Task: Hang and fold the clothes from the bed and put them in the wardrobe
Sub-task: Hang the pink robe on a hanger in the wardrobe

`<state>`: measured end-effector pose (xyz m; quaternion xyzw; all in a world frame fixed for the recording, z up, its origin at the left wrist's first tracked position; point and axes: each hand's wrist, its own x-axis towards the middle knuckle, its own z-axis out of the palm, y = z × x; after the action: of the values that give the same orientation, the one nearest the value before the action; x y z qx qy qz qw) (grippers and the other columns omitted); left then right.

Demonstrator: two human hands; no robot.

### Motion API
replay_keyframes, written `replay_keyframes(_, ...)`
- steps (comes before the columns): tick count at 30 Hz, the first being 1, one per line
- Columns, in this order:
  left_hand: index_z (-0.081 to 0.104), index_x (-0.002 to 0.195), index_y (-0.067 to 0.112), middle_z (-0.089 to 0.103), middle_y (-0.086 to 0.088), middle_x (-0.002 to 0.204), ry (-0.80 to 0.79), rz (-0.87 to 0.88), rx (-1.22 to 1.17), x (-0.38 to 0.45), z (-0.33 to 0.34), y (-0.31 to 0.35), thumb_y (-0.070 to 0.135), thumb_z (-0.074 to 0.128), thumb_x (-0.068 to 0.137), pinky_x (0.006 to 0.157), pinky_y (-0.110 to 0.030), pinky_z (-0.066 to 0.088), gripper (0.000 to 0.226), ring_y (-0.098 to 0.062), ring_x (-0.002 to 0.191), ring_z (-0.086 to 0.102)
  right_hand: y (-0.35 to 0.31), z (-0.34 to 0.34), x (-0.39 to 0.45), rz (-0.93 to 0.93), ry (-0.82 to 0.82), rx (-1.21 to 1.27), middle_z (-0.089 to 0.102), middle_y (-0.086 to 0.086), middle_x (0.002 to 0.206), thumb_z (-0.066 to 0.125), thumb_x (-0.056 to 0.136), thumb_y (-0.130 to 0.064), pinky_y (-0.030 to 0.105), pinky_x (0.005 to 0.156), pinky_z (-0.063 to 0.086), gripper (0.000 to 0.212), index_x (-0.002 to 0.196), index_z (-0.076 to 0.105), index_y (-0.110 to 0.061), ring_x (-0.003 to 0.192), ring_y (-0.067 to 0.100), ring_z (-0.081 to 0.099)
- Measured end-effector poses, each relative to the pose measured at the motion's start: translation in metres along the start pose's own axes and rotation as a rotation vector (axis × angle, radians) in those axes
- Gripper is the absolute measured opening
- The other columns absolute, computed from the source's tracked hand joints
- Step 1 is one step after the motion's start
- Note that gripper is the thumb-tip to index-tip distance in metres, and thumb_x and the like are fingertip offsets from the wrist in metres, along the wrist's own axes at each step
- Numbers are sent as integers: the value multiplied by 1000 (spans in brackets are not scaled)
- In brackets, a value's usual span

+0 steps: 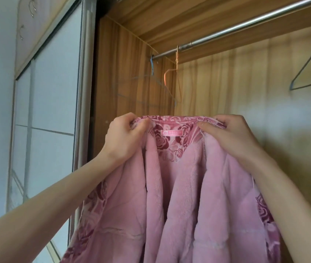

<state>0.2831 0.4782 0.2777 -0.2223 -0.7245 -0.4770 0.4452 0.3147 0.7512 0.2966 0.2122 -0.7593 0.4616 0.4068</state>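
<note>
Head view, looking up into an open wardrobe. Both hands hold a pink fleece robe up by its collar, lining facing the camera, rose-patterned outer fabric showing at the neck and side edges. Left hand: fingers curled shut, pinching the collar's left end, fabric bunched between thumb and fingertips. Right hand: fingers closed over the collar's right end, thumb pressed on the near side of the cloth. Small pink label sits between the two grips. Robe hangs below the hands, in front of the wardrobe interior. Metal rail above carries a blue hanger, an orange hanger and a grey hanger further right. Sliding door at left.
</note>
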Motion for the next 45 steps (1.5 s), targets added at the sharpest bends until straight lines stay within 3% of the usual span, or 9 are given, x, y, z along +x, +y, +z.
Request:
replay_keyframes(4, 67, 82, 4, 71, -12, 79, 5, 3, -43, 20, 6, -16, 50, 67, 90, 77, -55, 56, 46, -34, 81, 67, 8, 8, 19, 11, -24, -69, 62, 27, 77, 80, 88, -37, 36, 71, 37, 42, 87, 70, 3, 73, 16, 52)
replay_keyframes(7, 67, 79, 8, 70, -9, 75, 2, 17, -67, 34, 9, -32, 46, 69, 92, 76, -55, 56, 40, -28, 73, 66, 12, 13, 29, 70, -110, -169, 67, -4, 71, 78, 86, -43, 33, 71, 40, 29, 84, 76, -14, 70, 8, 58)
replay_keyframes(13, 67, 78, 8, 69, -9, 74, -9, 84, -105, 71, 11, -47, 38, 73, 95, 72, -54, 57, 34, -31, 75, 66, -6, 27, 57, 224, -286, -340, 75, -16, 79, 83, 85, -40, 11, 66, 49, 16, 97, 80, -31, 75, 0, 68)
replay_keyframes(18, 66, 78, 21, 68, 7, 74, -75, 185, -41, 96, 22, -54, 43, 72, 93, 67, -36, 49, 27, -19, 77, 65, -51, 57, 112, 218, 130, -108, 75, -3, 95, 61, 97, -60, 30, 82, 62, 48, 122, 70, -20, 80, 9, 68)
replay_keyframes(21, 67, 82, 21, 69, 6, 77, -105, 210, -20, 103, 33, -63, 45, 70, 93, 66, -35, 47, 27, -19, 79, 65, -86, 85, 157, 348, 165, -163, 79, 1, 97, 47, 95, -75, 31, 75, 59, 60, 126, 57, -25, 89, 13, 73)
replay_keyframes(29, 65, 82, 19, 68, 5, 75, -161, 256, -65, 114, 52, -76, 49, 68, 93, 67, -37, 50, 32, -23, 79, 64, -94, 139, 220, 550, 169, -292, 65, -5, 56, 50, 108, -23, 16, 44, 48, 21, 92, 61, -14, 47, 6, 55)
replay_keyframes(32, 65, 83, 20, 69, 5, 78, -174, 270, -73, 116, 53, -79, 52, 67, 93, 71, -41, 53, 33, -23, 82, 65, -86, 145, 229, 464, 311, -348, 59, 3, 82, 48, 107, -13, 21, 51, 45, 20, 121, 61, -6, 73, 14, 57)
replay_keyframes(36, 63, 83, 22, 68, 6, 78, -181, 269, -59, 116, 53, -80, 55, 66, 94, 71, -42, 52, 35, -25, 83, 65, -75, 132, 224, 284, 387, -551, 57, 9, 106, 51, 106, -10, 30, 76, 44, 20, 125, 55, -5, 95, 24, 55)
replay_keyframes(45, 59, 82, 20, 65, 4, 73, -169, 286, -42, 112, 54, -89, 56, 65, 94, 73, -47, 54, 38, -27, 80, 63, -19, 94, 133, 102, 365, -257, 56, -1, 73, 45, 105, -17, 22, 50, 42, 23, 108, 67, -12, 52, 10, 51)
